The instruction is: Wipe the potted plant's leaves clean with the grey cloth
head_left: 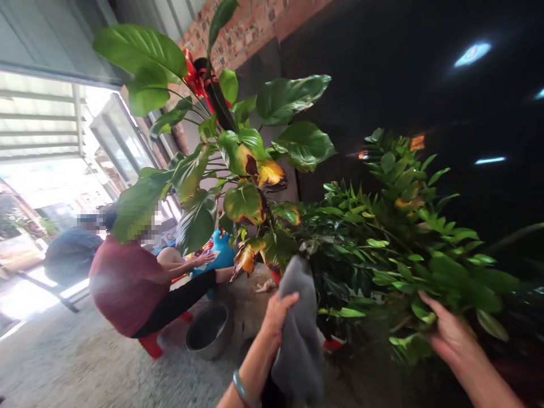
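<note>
A grey cloth [300,334] hangs from my left hand [277,317], which is closed on its edge. The cloth's upper end reaches up near the browned lower leaves of a tall broad-leaved plant [244,204]. On the right, my right hand [448,328] is among the foliage of a bushy plant with small glossy leaves [382,226]. Its thumb side shows beside a leaf, and the other fingers are partly hidden by greenery; the hand appears closed around a leafy stem. A red ribbon bow [195,73] is tied on the tall plant's dark pole [221,102].
To the left, a person in a maroon shirt [127,283] sits on a red stool [151,343], hands by a blue object [221,249]. A dark bucket [208,331] stands on the concrete floor. Another person [72,255] is farther back. A dark glossy wall [425,85] rises behind.
</note>
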Available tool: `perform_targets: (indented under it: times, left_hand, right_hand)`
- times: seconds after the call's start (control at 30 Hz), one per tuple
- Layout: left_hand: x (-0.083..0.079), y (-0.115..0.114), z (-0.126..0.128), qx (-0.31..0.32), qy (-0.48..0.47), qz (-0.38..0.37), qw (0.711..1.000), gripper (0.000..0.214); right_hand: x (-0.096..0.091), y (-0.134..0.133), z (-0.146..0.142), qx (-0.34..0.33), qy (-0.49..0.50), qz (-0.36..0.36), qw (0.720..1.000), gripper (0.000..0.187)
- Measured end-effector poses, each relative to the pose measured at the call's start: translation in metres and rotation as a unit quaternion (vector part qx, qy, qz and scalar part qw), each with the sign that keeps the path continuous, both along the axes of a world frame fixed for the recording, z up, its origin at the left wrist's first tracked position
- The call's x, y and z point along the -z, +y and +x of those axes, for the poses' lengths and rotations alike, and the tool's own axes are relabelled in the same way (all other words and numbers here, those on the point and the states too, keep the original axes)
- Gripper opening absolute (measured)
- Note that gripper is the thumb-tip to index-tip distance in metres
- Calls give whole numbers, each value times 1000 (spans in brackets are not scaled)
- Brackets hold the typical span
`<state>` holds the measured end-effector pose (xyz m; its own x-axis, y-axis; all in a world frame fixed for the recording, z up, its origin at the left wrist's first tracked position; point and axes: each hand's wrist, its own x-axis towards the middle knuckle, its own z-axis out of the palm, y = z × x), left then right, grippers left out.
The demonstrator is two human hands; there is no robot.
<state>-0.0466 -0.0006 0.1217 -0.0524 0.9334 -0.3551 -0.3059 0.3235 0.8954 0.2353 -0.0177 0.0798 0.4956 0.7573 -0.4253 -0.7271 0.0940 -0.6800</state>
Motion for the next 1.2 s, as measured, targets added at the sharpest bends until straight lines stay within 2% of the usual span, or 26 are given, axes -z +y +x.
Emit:
perform_targets:
  times: [0.07, 0.1, 0.13, 0.2, 0.27, 0.3, 0.37, 0.4, 0.43, 0.5, 0.53, 0.6, 0.63, 0.67, 0.7, 0.77, 0.83, 0.9, 0.97, 1.0, 1.07, 1.13, 1.2]
  left_hand:
    - [30, -18, -3, 54, -24, -18, 998, 26]
    - [36, -26, -5, 56, -33, -17, 998, 27]
    - [36, -31, -8, 43, -40, -9, 998, 27]
    - [16, -31, -13, -33, -48, 22, 998, 30]
    - [-18, -17, -15, -133, -57, 66, 987, 34]
    - [-34, -8, -14, -161, -64, 95, 980, 36]
    - [-53, 11, -10, -172, -69, 134, 974, 35]
    - [-52, 17, -7, -159, -64, 132, 976, 33]
    - [-45, 21, -3, -137, -52, 113, 983, 30]
    - [-13, 16, 6, -74, -18, 39, 996, 26]
    - [7, 9, 9, -33, -1, -6, 999, 25]
    - [44, -12, 10, 61, -12, -46, 997, 28]
    - [55, -23, 9, 94, -27, -62, 993, 30]
    - [60, -33, 6, 103, -35, -61, 992, 31]
    - [57, -39, 2, 94, -41, -50, 993, 32]
    - [33, -41, -7, 28, -38, -5, 999, 35]
    - [-4, -29, -13, -57, -29, 57, 996, 40]
    - [-35, -9, -13, -106, -26, 117, 987, 43]
    - [-46, 7, -7, -109, -20, 151, 982, 45]
    - [-43, 11, -2, -92, -9, 150, 984, 45]
    - [-22, 9, 6, -21, 26, 117, 993, 41]
    - [6, -4, 11, 85, 60, 70, 992, 34]
    - [26, -22, 10, 192, 75, 36, 978, 30]
  right_hand:
    - [0, -1, 2, -2, 6, 4, 1000, 36]
    - [1, -1, 3, -6, 12, 1, 1000, 36]
    - [2, -1, 4, -12, 21, -2, 1000, 35]
    - [4, -1, 6, -23, 35, -2, 999, 33]
    - [6, -1, 7, -29, 30, 8, 999, 31]
    - [6, -1, 7, -27, 22, 15, 999, 30]
    - [6, 0, 5, -21, 11, 21, 999, 30]
    - [4, 0, 4, -20, 13, 20, 1000, 30]
    - [3, 0, 3, -17, 19, 19, 999, 31]
    - [0, -1, 2, -16, 37, 16, 999, 32]
    - [-1, -1, 2, -18, 45, 16, 999, 32]
    - [0, -2, 4, -23, 53, 14, 998, 32]
    - [2, -2, 5, -28, 54, 12, 998, 32]
    - [4, -2, 7, -32, 54, 10, 998, 32]
    - [6, -2, 8, -37, 53, 7, 998, 31]
    - [10, -2, 10, -42, 47, -2, 998, 31]
    - [11, -1, 10, -34, 38, -7, 999, 32]
    - [10, 0, 8, -22, 32, 1, 999, 34]
    - [8, 1, 4, -12, 31, 11, 999, 34]
    - [7, 2, 3, -8, 27, 14, 1000, 33]
    - [8, 3, 2, -3, 11, 19, 1000, 32]
    - [11, 4, 3, -8, -3, 24, 1000, 31]
    - [13, 3, 5, -18, -2, 23, 1000, 30]
